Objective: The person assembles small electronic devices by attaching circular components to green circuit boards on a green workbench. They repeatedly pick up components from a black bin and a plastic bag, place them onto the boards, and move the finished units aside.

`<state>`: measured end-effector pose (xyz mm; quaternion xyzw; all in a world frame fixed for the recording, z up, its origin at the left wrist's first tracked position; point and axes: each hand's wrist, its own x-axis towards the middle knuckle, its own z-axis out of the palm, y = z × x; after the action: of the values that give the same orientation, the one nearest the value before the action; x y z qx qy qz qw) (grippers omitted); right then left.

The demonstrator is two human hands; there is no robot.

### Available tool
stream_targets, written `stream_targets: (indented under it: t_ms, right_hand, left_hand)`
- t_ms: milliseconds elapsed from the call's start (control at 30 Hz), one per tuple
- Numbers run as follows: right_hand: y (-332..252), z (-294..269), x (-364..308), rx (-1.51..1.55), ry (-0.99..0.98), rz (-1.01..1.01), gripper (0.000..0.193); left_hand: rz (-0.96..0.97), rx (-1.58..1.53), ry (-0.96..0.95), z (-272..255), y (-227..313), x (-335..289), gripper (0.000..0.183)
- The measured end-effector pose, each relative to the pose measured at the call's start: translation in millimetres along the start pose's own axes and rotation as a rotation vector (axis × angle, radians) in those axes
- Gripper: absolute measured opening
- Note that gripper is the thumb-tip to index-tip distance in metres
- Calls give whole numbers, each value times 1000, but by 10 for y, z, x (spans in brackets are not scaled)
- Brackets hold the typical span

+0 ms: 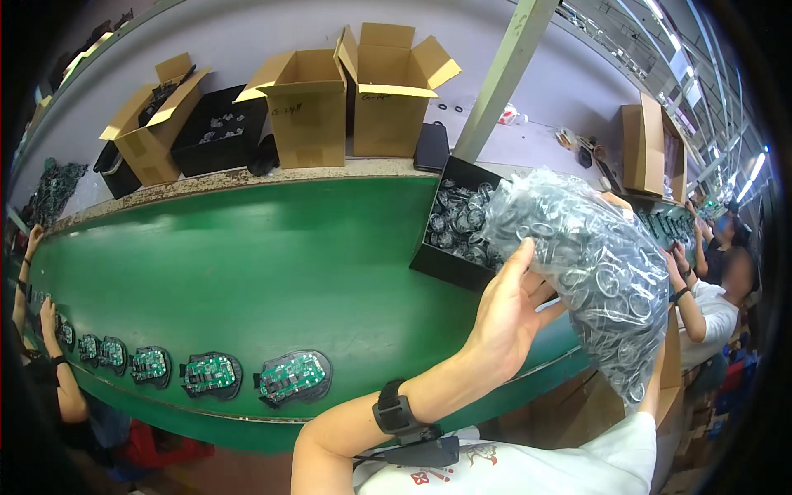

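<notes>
Head view showed us our left hand, thumb and fingers spread against the clear bag of plastic rings, its long axis slanting from upper left, beside the black box, down to lower right, while our right hand was mostly hidden, its finger state untellable.

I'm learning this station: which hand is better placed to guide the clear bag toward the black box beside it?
Probably the left hand: it touches the bag on the side nearer the black box. The right hand is mostly hidden behind the bag.
</notes>
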<state>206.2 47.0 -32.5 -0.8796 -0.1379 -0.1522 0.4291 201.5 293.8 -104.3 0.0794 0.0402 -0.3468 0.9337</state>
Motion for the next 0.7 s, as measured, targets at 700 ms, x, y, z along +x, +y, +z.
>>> stream_targets:
  t_ms: [700]
  right_hand:
    - [73, -185, -75, 250, 100, 174, 37]
  left_hand:
    - [61, 166, -149, 201, -9, 92, 68]
